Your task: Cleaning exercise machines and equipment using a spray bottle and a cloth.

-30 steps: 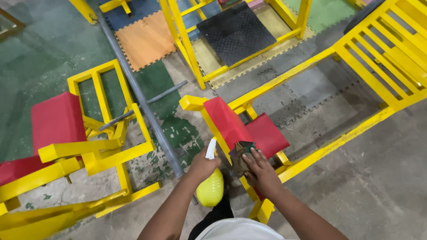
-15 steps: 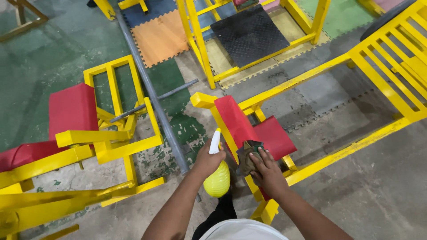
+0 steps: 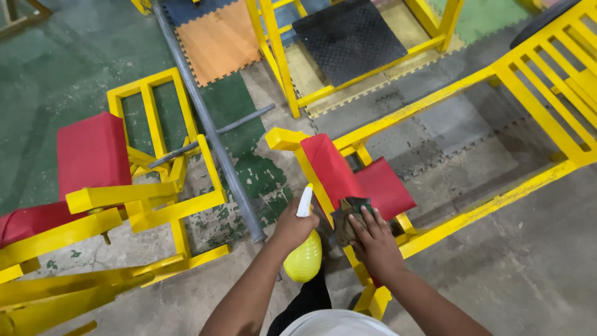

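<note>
My left hand (image 3: 292,225) grips a yellow spray bottle (image 3: 304,259) with a white nozzle, held just left of a red padded seat. My right hand (image 3: 372,239) presses a dark cloth (image 3: 346,218) against the lower end of the red backrest pad (image 3: 329,169), where it meets the red seat pad (image 3: 384,186). Both pads sit on a yellow steel gym machine frame (image 3: 435,227). My forearms reach in from the bottom edge.
Another yellow machine with red pads (image 3: 90,152) stands at the left. A grey steel bar (image 3: 208,124) lies diagonally on the floor between the machines. Orange, green and black floor mats (image 3: 348,37) lie farther off. A long yellow frame (image 3: 547,81) runs along the right.
The view has shifted slightly. My right hand with the cloth has slid a little along the red pad; my left hand keeps the spray bottle beside it.
</note>
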